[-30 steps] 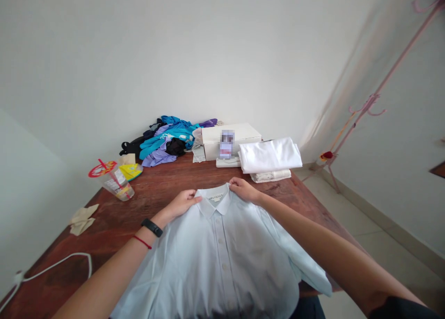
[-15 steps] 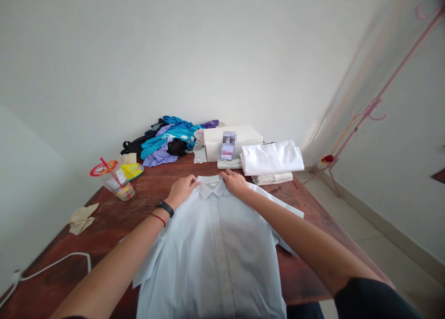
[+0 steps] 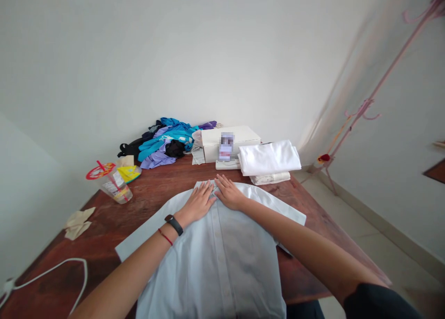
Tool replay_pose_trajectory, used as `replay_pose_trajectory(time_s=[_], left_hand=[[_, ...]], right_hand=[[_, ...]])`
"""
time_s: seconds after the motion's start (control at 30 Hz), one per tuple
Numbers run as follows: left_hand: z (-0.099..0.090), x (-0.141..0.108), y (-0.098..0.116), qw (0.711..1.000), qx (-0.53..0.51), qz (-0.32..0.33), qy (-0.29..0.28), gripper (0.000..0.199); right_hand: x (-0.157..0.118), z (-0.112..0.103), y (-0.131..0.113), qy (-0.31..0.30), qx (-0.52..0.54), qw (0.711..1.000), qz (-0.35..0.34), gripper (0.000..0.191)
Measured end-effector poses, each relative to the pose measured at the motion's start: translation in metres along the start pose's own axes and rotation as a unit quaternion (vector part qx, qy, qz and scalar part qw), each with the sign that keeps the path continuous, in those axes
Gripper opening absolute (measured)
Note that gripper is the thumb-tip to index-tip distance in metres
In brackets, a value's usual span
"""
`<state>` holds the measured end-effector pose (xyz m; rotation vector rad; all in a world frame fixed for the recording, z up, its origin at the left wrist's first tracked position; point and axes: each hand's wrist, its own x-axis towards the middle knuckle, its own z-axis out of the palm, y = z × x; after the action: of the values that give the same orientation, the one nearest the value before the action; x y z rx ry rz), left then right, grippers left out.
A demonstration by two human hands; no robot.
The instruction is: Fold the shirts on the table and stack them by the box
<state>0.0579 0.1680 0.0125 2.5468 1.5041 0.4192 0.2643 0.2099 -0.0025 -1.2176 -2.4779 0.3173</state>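
Note:
A light-coloured short-sleeved shirt [image 3: 208, 258] lies front up on the wooden table [image 3: 153, 182], its collar toward the wall and its lower part running out of view. My left hand [image 3: 199, 202] rests flat on the upper front, fingers stretched out beside the collar. Close against it, my right hand [image 3: 229, 193] also lies flat with fingers extended over the collar's right side. Most of the collar is hidden under the two hands. Both sleeves reach outward across the table, the right one partly behind my forearm.
Behind the shirt stand a white box [image 3: 239, 136] and a folded white cloth stack [image 3: 269, 157]. A heap of clothes [image 3: 167, 140] sits at the back left. On the left are a plastic cup [image 3: 114, 184], a crumpled napkin [image 3: 79, 222] and a white cable [image 3: 52, 265].
Both hands have let go of the collar edges and now lie flat on the collar area, closer together. The left sleeve now spreads out to the left.

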Motion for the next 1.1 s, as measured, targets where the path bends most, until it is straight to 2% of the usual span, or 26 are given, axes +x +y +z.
replay_pose_trajectory(time_s=[0.07,0.17,0.47,0.67,0.73,0.83,0.93,1.0,1.1], left_hand=[[0.011,0.001,-0.001,1.000,0.005,-0.022,-0.016,0.064],[0.021,0.002,-0.007,0.999,0.020,-0.036,-0.004,0.065],[0.031,0.003,-0.018,0.998,0.041,-0.025,0.031,0.062],[0.026,0.017,-0.026,0.997,0.075,-0.026,0.000,0.066],[0.022,0.021,-0.029,0.996,0.082,-0.021,-0.011,0.067],[0.019,0.025,-0.033,0.997,0.080,-0.015,-0.010,0.067],[0.016,0.026,-0.036,0.997,0.069,-0.014,0.000,0.068],[0.014,0.026,-0.037,0.998,0.061,-0.017,0.009,0.069],[0.010,0.026,-0.030,0.998,0.050,-0.032,0.034,0.069]], right_hand=[[0.001,0.009,0.002,-0.028,0.016,0.999,0.007,0.067],[0.002,0.015,0.006,-0.033,0.014,0.999,-0.006,0.071],[0.002,0.017,0.006,-0.050,-0.031,0.998,-0.004,0.066],[0.015,0.003,0.004,-0.102,-0.047,0.993,0.026,0.067],[0.009,-0.006,0.001,-0.094,-0.045,0.994,0.030,0.069],[-0.023,-0.020,-0.009,-0.060,-0.044,0.997,0.027,0.070],[-0.078,-0.033,-0.013,-0.064,-0.047,0.996,0.032,0.066],[-0.118,-0.042,-0.006,-0.061,-0.054,0.994,0.072,0.062],[-0.170,-0.055,0.023,-0.027,-0.065,0.979,0.190,0.059]])
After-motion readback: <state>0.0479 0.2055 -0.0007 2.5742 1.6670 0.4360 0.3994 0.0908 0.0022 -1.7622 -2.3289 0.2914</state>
